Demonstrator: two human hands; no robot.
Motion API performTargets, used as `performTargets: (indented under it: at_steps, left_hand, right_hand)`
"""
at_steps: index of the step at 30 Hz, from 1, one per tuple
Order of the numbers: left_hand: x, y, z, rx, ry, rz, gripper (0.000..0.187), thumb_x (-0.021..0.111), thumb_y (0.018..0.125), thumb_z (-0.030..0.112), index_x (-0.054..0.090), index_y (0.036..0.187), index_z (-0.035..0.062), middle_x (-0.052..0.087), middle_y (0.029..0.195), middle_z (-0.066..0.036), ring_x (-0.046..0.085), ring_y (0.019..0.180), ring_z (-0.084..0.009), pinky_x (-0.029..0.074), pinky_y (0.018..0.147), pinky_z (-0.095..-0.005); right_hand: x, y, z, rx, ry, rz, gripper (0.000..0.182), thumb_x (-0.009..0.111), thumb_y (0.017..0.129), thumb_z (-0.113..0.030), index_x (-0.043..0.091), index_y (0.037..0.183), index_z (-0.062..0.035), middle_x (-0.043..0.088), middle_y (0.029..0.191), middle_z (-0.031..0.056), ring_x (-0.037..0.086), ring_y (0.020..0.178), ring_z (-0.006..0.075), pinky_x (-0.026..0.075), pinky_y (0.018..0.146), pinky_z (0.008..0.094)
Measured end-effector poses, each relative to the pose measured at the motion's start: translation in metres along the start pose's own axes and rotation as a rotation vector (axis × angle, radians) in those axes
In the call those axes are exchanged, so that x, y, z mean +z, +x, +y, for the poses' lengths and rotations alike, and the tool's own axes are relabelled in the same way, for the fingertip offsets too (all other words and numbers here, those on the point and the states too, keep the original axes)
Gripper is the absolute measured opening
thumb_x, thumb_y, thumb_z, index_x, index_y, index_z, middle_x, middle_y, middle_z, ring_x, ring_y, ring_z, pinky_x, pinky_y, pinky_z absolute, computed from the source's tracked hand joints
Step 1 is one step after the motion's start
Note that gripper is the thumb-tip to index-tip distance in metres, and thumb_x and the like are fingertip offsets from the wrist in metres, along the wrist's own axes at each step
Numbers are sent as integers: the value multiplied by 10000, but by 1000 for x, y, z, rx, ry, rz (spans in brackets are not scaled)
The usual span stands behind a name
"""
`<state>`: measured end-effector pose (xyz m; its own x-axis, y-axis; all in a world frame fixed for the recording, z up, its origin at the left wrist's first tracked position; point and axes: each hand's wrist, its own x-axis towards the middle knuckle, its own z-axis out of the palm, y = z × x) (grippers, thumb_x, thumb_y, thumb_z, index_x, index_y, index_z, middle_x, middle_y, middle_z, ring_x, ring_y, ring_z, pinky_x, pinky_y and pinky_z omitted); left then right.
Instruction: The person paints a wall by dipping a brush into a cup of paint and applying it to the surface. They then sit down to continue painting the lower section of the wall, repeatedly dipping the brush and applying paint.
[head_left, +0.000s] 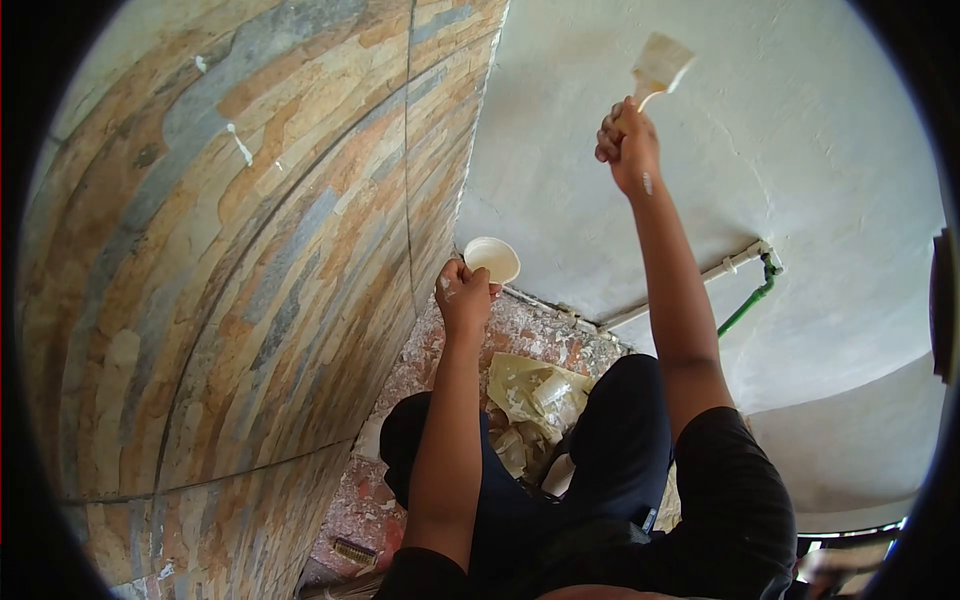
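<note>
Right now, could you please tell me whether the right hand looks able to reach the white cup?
Probably yes: nothing visible stands between the right hand, raised with the brush, and the white cup, which the left hand holds.

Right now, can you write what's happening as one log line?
left hand: holds white cup | right hand: holds paintbrush, bristles pointing away | floor: white-spattered

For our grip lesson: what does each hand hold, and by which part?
Left hand: pale cup, by its near side. Right hand: paintbrush, by its handle.
</note>
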<state>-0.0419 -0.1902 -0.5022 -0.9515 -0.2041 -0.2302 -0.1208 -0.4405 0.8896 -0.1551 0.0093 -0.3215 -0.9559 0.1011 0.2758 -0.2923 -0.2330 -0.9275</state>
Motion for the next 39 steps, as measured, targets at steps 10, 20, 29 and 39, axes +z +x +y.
performTargets:
  at_steps: [10, 20, 29, 39]
  left_hand:
    - [3, 4, -10, -25, 151, -33, 160, 502, 791, -7, 379, 716, 63, 463, 662, -18, 594, 553, -141, 521, 510, -263]
    - [4, 14, -13, -55, 131, -44, 129, 489, 798, -15, 392, 747, 54, 474, 679, -32, 589, 545, -132, 531, 511, -262]
    - [-1, 15, -13, -24, 371, -287, 102, 475, 831, 4, 406, 768, 46, 495, 692, -38, 620, 583, -138, 523, 481, -268]
    - [2, 1, 0, -104, 412, -510, 138, 484, 871, 35, 401, 760, 34, 516, 672, -49, 637, 612, -134, 532, 502, -262]
  right_hand:
    - [-43, -16, 281, -87, -552, 339, 528, 376, 964, -428, 470, 667, -2, 497, 566, 85, 447, 512, 212, 387, 507, 357]
    - [-104, -171, 391, 931, -687, 271, 459, 470, 876, -402, 629, 898, 28, 634, 757, 185, 637, 711, 298, 483, 555, 448]
    - [-116, -152, 221, 442, -854, 12, 271, 471, 934, -279, 586, 1001, -43, 429, 517, -16, 365, 401, 80, 286, 363, 258]
    - [-66, -178, 10, 287, -878, -332, 239, 533, 907, -156, 606, 1077, -5, 534, 579, 41, 507, 539, 109, 421, 526, 259]
